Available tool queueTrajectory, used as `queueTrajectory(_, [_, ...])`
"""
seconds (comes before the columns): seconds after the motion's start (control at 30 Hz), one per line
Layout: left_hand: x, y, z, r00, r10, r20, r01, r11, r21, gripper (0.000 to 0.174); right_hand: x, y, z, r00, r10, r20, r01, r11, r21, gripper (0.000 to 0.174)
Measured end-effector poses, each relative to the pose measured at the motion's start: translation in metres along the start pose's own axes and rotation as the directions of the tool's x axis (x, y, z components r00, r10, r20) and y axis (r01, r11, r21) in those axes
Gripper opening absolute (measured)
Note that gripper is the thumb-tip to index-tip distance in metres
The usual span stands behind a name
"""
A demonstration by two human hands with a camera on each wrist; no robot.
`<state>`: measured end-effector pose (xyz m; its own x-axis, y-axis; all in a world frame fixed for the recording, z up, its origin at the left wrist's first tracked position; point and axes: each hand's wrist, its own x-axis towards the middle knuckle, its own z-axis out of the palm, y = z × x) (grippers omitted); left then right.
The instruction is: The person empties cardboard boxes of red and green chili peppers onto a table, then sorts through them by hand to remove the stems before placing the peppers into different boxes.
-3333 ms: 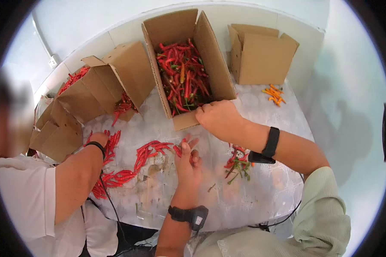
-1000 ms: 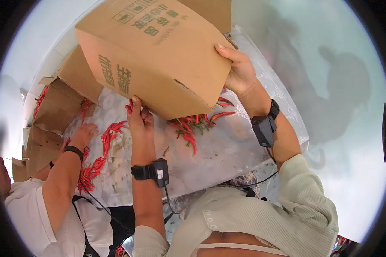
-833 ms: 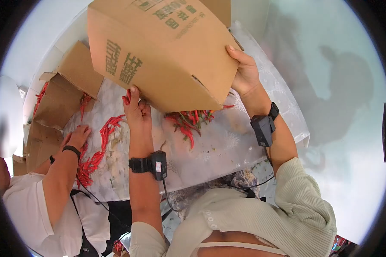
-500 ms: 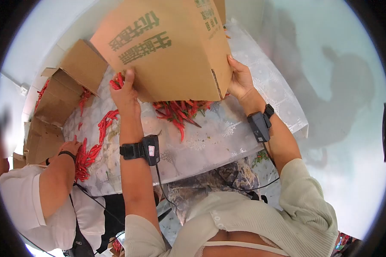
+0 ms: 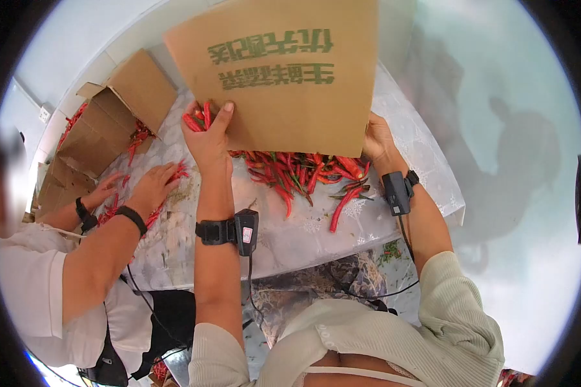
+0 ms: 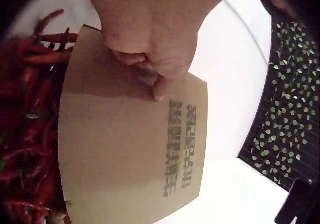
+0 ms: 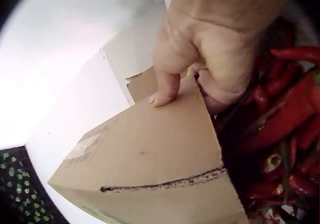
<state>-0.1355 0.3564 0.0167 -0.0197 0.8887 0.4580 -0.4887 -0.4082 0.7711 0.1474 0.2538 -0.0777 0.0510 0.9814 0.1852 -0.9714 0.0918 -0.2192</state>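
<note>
A cardboard box (image 5: 290,77) with green print is tilted, its lower edge over a heap of red chillies (image 5: 290,174) on the table. My left hand (image 5: 208,138) holds several red chillies (image 5: 197,119) in its fingers, and its thumb presses the box's printed side. In the left wrist view, that hand (image 6: 150,39) is at the box (image 6: 120,134). My right hand (image 5: 381,138) grips the box's right edge; the right wrist view shows the thumb of this hand (image 7: 205,54) on the outside of the box (image 7: 150,139), other fingers partly hidden behind the edge.
At left, another person's hands (image 5: 152,187) touch red chillies near open cardboard boxes (image 5: 87,138) holding more chillies. The table's front edge (image 5: 303,255) runs before me. Cables hang from the wrist cameras. A wall is at the right.
The box has gone from upright, with chillies inside, to tipped over, and a heap now lies below it. Lately its printed side has turned toward me. The other person's hand has moved right.
</note>
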Motion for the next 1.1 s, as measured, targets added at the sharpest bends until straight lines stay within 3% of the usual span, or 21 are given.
queueTrajectory(0.1, [0.001,0.023,0.014,0.997,-0.014,0.079,0.013,1.0,0.012,0.063,0.002,-0.001,-0.003,0.998,0.01,0.056,-0.008,0.999,-0.037,0.039])
queueTrajectory(0.2, [0.005,0.024,0.022,0.997,0.054,0.058,-0.058,0.995,0.084,0.066,0.001,0.003,0.007,0.993,-0.035,0.115,0.042,0.997,-0.067,0.038])
queueTrajectory(0.3, [0.013,0.038,0.03,0.969,0.175,0.173,-0.197,0.974,0.114,0.071,0.002,0.001,0.012,0.991,-0.08,0.105,0.091,0.991,-0.1,0.036])
queueTrajectory(0.4, [0.035,0.057,0.035,0.865,0.328,0.379,-0.419,0.888,0.189,0.076,0.005,-0.002,0.011,0.982,-0.059,0.179,0.073,0.995,-0.071,0.036])
queueTrajectory(0.5, [0.042,0.085,0.043,0.828,0.228,0.513,-0.347,0.926,0.149,0.084,0.007,-0.001,0.022,0.979,-0.072,0.192,0.078,0.997,-0.023,0.036])
queueTrajectory(0.6, [0.049,0.099,0.038,0.761,0.163,0.628,-0.482,0.79,0.379,0.093,0.018,-0.007,0.025,0.961,-0.119,0.249,0.113,0.993,0.035,0.036])
queueTrajectory(0.7, [0.053,0.116,0.032,0.663,0.106,0.741,-0.625,0.622,0.471,0.105,0.025,-0.011,0.054,0.942,-0.151,0.301,0.106,0.981,0.164,0.034])
queueTrajectory(0.8, [0.044,0.135,0.036,0.742,0.064,0.667,-0.582,0.554,0.595,0.11,0.021,-0.006,0.095,0.93,-0.161,0.331,0.041,0.938,0.343,0.032])
queueTrajectory(0.87, [0.045,0.142,0.031,0.769,0.113,0.629,-0.582,0.531,0.616,0.112,0.031,-0.009,0.107,0.923,-0.172,0.345,0.027,0.921,0.39,0.031])
queueTrajectory(0.97, [0.052,0.151,0.023,0.744,0.194,0.64,-0.641,0.48,0.599,0.112,0.061,-0.02,0.11,0.921,-0.178,0.348,0.111,0.973,0.203,0.03])
queueTrajectory(1.0, [0.054,0.154,0.02,0.726,0.217,0.653,-0.666,0.46,0.588,0.112,0.061,-0.02,0.11,0.901,-0.31,0.303,0.416,0.814,-0.405,0.029])
queueTrajectory(1.03, [0.056,0.153,0.017,0.743,0.235,0.626,-0.652,0.461,0.601,0.11,0.051,-0.007,0.134,0.837,-0.427,0.343,0.48,0.268,-0.835,0.029])
queueTrajectory(1.1, [0.06,0.145,0.008,0.773,0.276,0.571,-0.627,0.465,0.625,0.109,0.048,0.0,0.149,0.838,-0.357,0.414,0.514,0.259,-0.817,0.03])
